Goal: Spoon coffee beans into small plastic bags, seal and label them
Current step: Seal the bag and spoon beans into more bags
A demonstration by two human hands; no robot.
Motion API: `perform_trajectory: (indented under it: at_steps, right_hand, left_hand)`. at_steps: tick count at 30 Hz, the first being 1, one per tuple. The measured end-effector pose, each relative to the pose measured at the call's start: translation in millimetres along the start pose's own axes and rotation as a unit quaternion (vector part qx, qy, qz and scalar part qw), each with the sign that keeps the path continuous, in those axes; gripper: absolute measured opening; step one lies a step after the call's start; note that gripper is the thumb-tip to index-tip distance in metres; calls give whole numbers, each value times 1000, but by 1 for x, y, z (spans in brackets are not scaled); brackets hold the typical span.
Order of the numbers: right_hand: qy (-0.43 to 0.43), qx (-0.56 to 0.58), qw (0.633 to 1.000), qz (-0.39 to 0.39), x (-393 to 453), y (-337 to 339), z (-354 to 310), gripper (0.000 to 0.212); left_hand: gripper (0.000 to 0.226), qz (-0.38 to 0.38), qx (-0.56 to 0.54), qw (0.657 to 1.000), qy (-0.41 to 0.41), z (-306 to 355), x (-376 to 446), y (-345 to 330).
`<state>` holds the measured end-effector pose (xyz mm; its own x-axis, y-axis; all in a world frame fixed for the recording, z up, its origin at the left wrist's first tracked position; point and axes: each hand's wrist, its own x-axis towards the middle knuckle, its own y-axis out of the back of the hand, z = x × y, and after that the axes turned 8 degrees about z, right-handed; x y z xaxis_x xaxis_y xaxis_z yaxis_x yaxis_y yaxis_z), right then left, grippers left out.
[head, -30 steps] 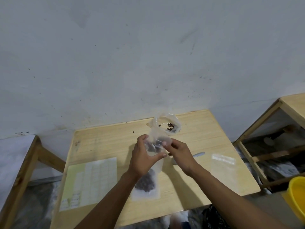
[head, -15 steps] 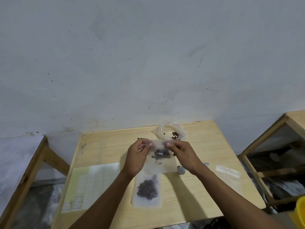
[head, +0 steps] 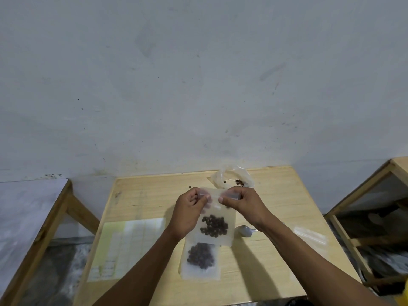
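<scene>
Head view: left hand (head: 187,214) and right hand (head: 241,204) pinch bag (head: 217,219) top above bench (head: 141,202); press fingertips evenly along the strip, keeping beans (head: 214,225) low.

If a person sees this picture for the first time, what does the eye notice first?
First, the two hands, left hand and right hand, pinching the top edge of a small clear bag of coffee beans above the wooden table. Below it, a second filled bag lies flat, with a label sheet at the left.
</scene>
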<state>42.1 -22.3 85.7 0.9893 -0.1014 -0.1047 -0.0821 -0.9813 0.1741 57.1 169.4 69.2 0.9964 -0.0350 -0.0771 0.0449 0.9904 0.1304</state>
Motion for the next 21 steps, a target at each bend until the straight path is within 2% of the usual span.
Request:
perform_trajectory:
  at_steps: [6,9,13,16,21]
  right_hand:
    - [-5,9,1000,10,-3,-9,4,8]
    - [3,-11,1000,11,-4,-14,7,13]
    - [-22,9,1000,-10,-5,-16,4,13]
    - [-33,37,999,4,-7,-15,7,17]
    - [-20,17,1000,6,-12,-21,14,18]
  left_hand:
    - [8,-3,39,999,-31,-4,0,5]
    - [7,1,39,999,-30,-7,-2,6]
    - [6,25,8,1000,0,-8,-4,8]
    - [10,52,-26,998,31,-9,-5,16]
    - [15,39,-23,998,40,-15,-11,23]
